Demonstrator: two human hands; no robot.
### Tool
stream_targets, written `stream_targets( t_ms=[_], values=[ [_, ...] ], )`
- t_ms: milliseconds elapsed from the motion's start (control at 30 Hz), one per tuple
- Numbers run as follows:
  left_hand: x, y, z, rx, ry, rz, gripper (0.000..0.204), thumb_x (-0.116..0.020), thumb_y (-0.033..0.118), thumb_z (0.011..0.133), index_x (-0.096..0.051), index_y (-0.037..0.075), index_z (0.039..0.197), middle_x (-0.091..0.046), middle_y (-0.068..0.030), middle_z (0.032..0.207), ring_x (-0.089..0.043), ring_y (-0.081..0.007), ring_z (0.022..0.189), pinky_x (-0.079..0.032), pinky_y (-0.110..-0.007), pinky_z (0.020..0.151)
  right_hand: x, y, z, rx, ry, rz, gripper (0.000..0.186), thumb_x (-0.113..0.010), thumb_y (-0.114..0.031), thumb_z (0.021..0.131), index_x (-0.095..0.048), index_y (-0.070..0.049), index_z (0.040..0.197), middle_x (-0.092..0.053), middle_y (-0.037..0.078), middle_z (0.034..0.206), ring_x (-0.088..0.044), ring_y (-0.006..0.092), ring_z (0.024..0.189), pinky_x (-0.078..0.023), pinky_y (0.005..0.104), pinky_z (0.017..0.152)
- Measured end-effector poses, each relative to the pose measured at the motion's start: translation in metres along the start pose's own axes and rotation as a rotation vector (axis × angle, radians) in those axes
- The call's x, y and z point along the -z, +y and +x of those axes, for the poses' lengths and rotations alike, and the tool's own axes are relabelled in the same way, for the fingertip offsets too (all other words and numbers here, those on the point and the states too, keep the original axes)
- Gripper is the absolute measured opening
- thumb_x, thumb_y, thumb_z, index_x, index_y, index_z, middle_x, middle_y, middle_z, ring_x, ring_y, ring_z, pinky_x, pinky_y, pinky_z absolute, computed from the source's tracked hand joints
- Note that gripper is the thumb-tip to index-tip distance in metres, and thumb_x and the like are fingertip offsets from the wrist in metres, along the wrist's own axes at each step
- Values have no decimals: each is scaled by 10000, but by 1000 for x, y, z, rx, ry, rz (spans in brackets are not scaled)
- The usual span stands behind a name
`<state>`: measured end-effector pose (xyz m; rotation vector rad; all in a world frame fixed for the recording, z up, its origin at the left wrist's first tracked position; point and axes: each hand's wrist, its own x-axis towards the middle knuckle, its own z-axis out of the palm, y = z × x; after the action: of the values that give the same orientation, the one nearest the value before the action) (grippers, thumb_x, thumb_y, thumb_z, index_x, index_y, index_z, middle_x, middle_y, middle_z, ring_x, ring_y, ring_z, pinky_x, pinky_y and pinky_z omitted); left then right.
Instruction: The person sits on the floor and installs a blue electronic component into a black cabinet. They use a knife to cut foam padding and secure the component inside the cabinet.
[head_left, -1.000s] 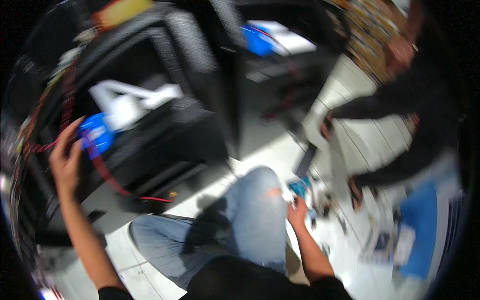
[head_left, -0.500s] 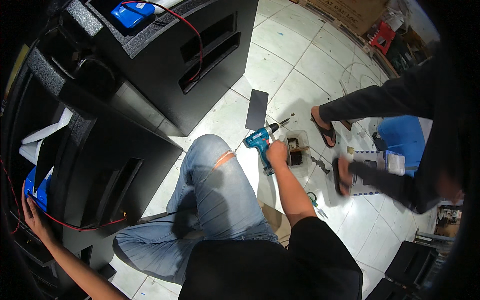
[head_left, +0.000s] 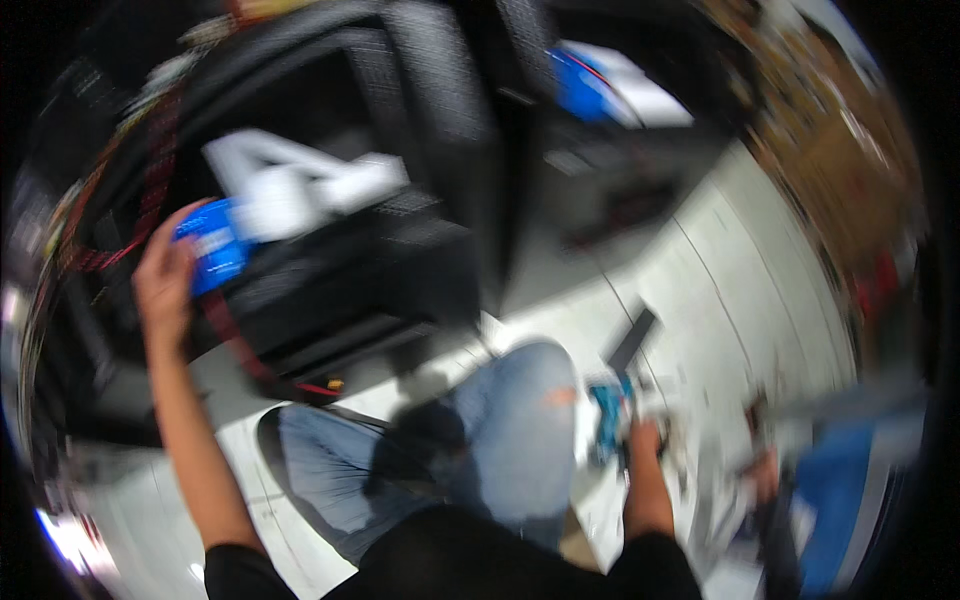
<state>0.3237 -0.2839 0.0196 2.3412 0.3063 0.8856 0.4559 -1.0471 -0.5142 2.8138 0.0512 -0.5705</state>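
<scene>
My left hand [head_left: 165,275] is on the near-left edge of a blue battery pack [head_left: 215,245], its thumb and fingers around that edge. The pack sits at the top of a black box-shaped cabinet [head_left: 400,270], beside a white piece [head_left: 290,190]. A red and black cable [head_left: 240,350] hangs down the cabinet from near the pack, ending in a yellow plug [head_left: 335,384]. At the lower right, my right hand [head_left: 643,440] is low over the floor, just right of a teal cordless drill [head_left: 606,415]. Blur hides its fingers and whatever they touch.
A second black cabinet [head_left: 600,200] farther back carries another blue pack [head_left: 582,88]. A dark flat slab [head_left: 632,338] lies on the tiles beyond the drill. Brown cardboard [head_left: 850,190] stands at the right; a blue container [head_left: 835,490] and another person's blurred limb [head_left: 775,520] are nearer.
The view has swung left, blurring everything. My left hand, earlier with fingers stretched along the blue pack's side, now wraps its edge. My right hand stays beside the drill.
</scene>
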Motion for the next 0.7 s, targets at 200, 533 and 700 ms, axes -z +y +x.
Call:
stream_targets(
  t_ms=[200,533,700],
  values=[
    [-9,6,12,-199,-16,-194,545,-732,217,896,-604,27,1390,-671,-146,1349,-636,-236,1231,-466,-375,1081,43,41,-50,-50,161,-30,711,-932,-479,590,-724,-2,1074,-753,192,928,-749,367,870,-612,484,766],
    [-6,2,-4,-327,173,96,655,-883,306,763,-636,-12,1279,-680,-220,1176,-668,-384,1096,-517,-411,976,328,-44,-233,382,72,1249,353,-596,-262,974,-710,61,1060,-606,45,649,-535,132,569,-416,322,508],
    [-2,3,-8,-328,224,120,480,-710,332,957,-649,-28,1269,-682,-235,1171,-671,-398,1089,-527,-420,946,401,-165,-280,716,-203,1576,408,-755,-285,871,-683,60,1076,-717,121,789,-735,248,695,-592,354,640]
  ],
)
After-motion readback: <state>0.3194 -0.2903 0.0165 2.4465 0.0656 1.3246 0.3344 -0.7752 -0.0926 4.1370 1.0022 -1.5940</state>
